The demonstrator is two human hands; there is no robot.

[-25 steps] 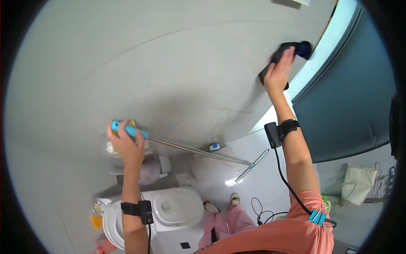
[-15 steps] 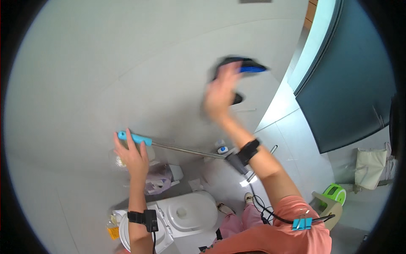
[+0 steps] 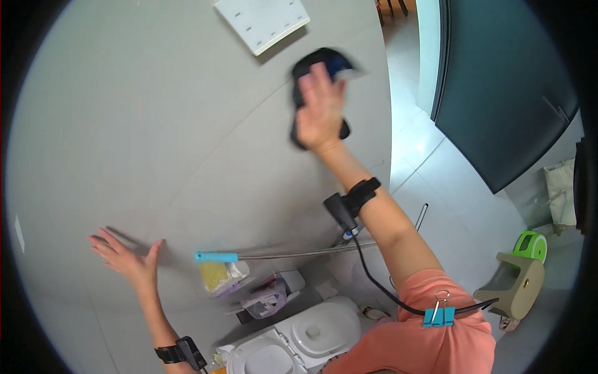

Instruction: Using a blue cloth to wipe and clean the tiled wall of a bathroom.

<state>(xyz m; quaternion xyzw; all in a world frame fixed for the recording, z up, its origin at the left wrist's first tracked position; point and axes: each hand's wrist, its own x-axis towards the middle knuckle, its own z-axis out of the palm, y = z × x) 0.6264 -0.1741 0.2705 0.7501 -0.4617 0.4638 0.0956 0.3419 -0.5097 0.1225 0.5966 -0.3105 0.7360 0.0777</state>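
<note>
My right hand point(image 3: 321, 112) lies over a black and blue cloth point(image 3: 300, 134), holding it against the grey wall point(image 3: 156, 124). Its fingers are stretched out on the cloth, and both are slightly blurred. My left hand point(image 3: 128, 258) is open at the lower left, fingers spread at the wall; whether the palm touches it I cannot tell. To the right of that hand, and apart from it, a metal pole with a light blue grip point(image 3: 216, 257) slants along the wall. My right forearm hides part of the pole.
A white panel point(image 3: 265, 22) sticks out from the wall above the cloth. Below are a white toilet point(image 3: 327, 330), a plastic bag of waste point(image 3: 265, 304) and a yellow-and-white package point(image 3: 215, 275). At right stand a dark door point(image 3: 504, 93), a beige stool point(image 3: 514, 290) and a green-and-white object point(image 3: 531, 247).
My left hand has come away from the pole's blue grip and moved left along the wall. The right hand and cloth have shifted up the wall. The view has shifted, bringing in the white panel.
</note>
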